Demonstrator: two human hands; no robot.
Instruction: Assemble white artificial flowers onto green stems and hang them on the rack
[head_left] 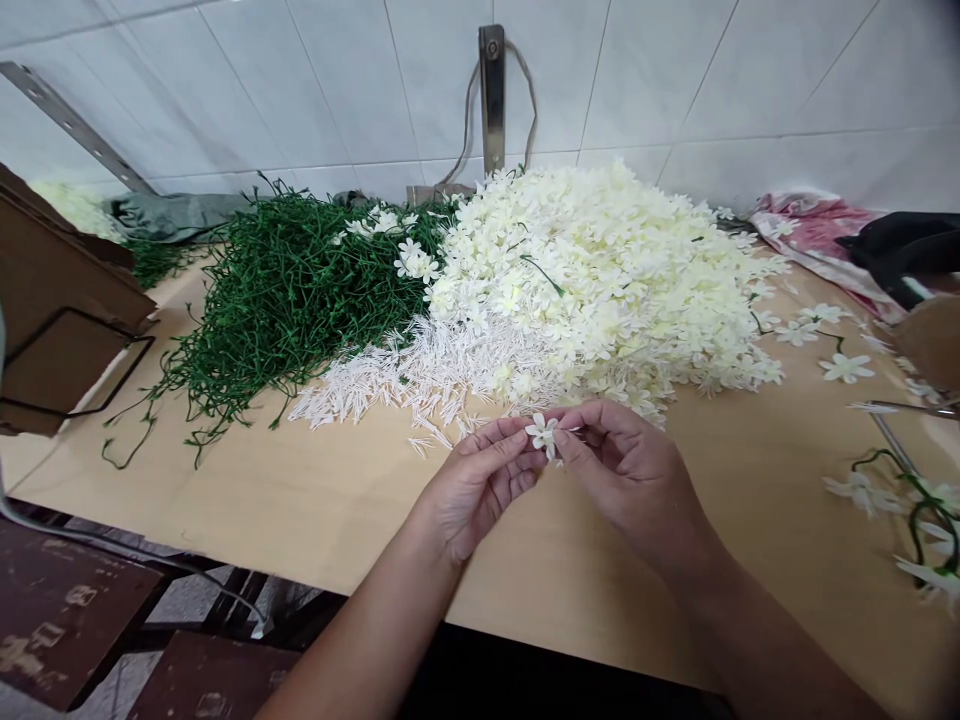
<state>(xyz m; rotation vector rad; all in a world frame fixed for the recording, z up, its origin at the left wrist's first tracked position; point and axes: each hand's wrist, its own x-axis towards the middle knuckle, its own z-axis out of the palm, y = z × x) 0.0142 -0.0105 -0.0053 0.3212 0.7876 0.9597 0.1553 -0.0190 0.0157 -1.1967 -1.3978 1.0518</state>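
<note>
Between my two hands, over the table's front half, is a small white artificial flower [542, 436]. My left hand [487, 470] pinches it from the left. My right hand [630, 470] has thumb and forefinger closed at the flower's right side; a thin piece seems to lie between them, too small to make out. Just beyond my hands spreads a heap of short white stamens [450, 370]. Behind it rises a large pile of cream-white flower heads [615, 270]. To the left lies a tangled pile of green plastic stems [300, 290].
A cardboard box [67, 310] with a black wire frame stands at the left. Finished-looking flowers on green stems [847, 367] and a metal rod [892, 440] lie at the right. A pink and white cloth [817, 235] sits by the tiled wall. Brown stools [67, 600] stand below left.
</note>
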